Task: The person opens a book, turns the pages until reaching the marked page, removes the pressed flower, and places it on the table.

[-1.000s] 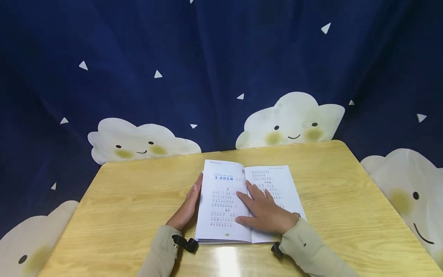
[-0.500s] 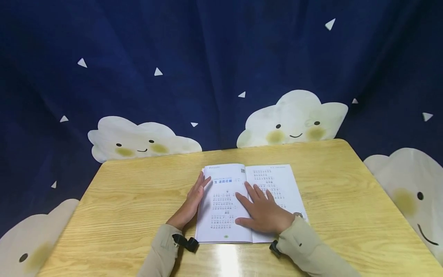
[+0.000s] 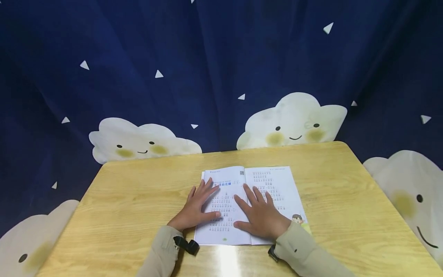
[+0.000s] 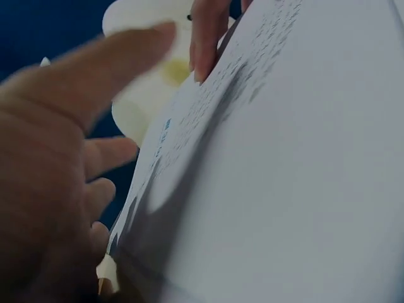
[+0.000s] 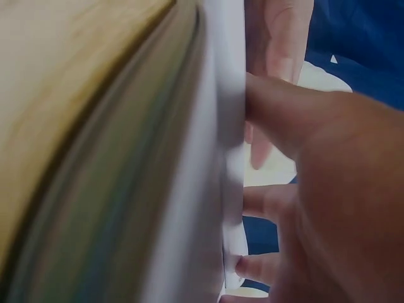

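Book (image 3: 228,207) open beneath both hands — left hand (image 3: 195,209) above left page, right hand (image 3: 264,215) across fold, fingers spread wide, gripping nothing — probably smoothing; next calling for gentle, even pressure.

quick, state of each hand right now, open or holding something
Left hand: open, fingers spread over the left page, holding nothing.
Right hand: open, spread across the middle of the book, holding nothing.
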Tool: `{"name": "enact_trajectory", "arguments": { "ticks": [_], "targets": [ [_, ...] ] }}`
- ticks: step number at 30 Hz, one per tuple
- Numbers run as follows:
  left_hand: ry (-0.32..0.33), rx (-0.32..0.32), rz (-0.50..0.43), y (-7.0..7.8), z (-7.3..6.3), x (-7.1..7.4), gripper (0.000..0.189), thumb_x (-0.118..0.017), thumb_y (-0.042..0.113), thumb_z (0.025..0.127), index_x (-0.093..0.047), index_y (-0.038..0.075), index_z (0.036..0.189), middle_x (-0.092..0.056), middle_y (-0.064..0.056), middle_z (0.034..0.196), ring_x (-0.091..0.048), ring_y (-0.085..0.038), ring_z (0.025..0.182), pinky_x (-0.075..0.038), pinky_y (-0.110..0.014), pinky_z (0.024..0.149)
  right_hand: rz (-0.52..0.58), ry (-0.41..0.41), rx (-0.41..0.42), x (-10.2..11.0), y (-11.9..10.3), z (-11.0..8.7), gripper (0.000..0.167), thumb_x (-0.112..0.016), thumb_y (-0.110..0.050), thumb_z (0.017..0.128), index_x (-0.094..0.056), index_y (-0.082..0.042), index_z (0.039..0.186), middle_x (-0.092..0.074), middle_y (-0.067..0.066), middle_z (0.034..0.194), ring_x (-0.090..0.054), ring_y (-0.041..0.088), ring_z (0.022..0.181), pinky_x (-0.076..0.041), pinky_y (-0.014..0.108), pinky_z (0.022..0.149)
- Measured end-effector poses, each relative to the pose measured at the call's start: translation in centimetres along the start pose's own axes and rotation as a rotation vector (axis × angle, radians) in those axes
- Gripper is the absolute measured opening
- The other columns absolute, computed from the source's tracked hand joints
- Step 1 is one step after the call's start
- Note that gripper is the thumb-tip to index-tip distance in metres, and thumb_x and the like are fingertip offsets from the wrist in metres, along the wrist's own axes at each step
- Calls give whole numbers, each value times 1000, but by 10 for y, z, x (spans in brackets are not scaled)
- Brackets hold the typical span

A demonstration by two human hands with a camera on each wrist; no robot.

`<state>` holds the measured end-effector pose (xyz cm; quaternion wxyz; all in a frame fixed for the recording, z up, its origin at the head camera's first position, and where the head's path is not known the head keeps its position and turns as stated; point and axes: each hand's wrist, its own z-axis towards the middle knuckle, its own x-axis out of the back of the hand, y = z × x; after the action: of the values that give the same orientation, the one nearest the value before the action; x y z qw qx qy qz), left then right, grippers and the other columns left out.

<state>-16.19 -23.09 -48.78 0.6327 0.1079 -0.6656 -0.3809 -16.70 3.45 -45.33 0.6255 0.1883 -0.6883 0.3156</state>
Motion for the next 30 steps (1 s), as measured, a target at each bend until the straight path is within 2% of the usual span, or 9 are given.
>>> {"name": "enact_trajectory", "arguments": {
  "ticks": [3, 6, 12, 18, 23, 30],
  "targets": [
    [-30, 12, 71, 1, -1, -3, 86, -70, 58, 79, -37, 23, 150, -12, -5, 161, 0, -31, 148, 5, -55, 114, -2, 3, -5, -2, -1, -2, 75, -49, -63, 91, -37, -18, 150, -18, 20, 158, -24, 46, 139, -25, 69, 104],
    [-47, 17, 103, 3, -1, -3, 85, -70, 59, 79, -39, 22, 149, -16, -5, 161, -1, -30, 148, 5, -55, 114, 8, 14, -11, -1, 0, -3, 75, -50, -63, 90, -38, -18, 149, -20, 20, 157, -26, 45, 139, -26, 68, 104],
    [-46, 8, 118, 3, -2, -1, 85, -69, 59, 79, -38, 23, 149, -17, -5, 160, -2, -29, 148, 5, -55, 114, 70, 34, -12, 2, 4, -1, 76, -53, -65, 87, -42, -20, 147, -24, 17, 157, -27, 43, 139, -27, 68, 103],
    [-49, 3, 131, 3, -2, -1, 85, -69, 59, 79, -37, 23, 150, -16, -4, 161, -2, -29, 148, 5, -54, 114, 119, 91, -13, 10, 20, 1, 79, -54, -64, 88, -42, -13, 147, -33, 22, 151, -34, 38, 136, -34, 60, 101],
    [-35, -3, 128, 2, -2, 0, 86, -70, 59, 78, -37, 23, 150, -18, -4, 160, -4, -28, 148, 4, -53, 115, 154, 152, -82, 23, 43, 1, 78, -58, -59, 88, -41, -9, 146, -38, 23, 147, -38, 40, 134, -33, 60, 100],
    [-18, -23, 115, 0, -2, -3, 85, -71, 58, 78, -39, 22, 149, -20, -6, 160, -6, -32, 148, 3, -55, 114, 248, 95, -259, 32, 82, -6, 91, -60, -62, 85, -31, -7, 151, -25, 24, 155, -21, 43, 142, -20, 66, 105]
  ]
}}
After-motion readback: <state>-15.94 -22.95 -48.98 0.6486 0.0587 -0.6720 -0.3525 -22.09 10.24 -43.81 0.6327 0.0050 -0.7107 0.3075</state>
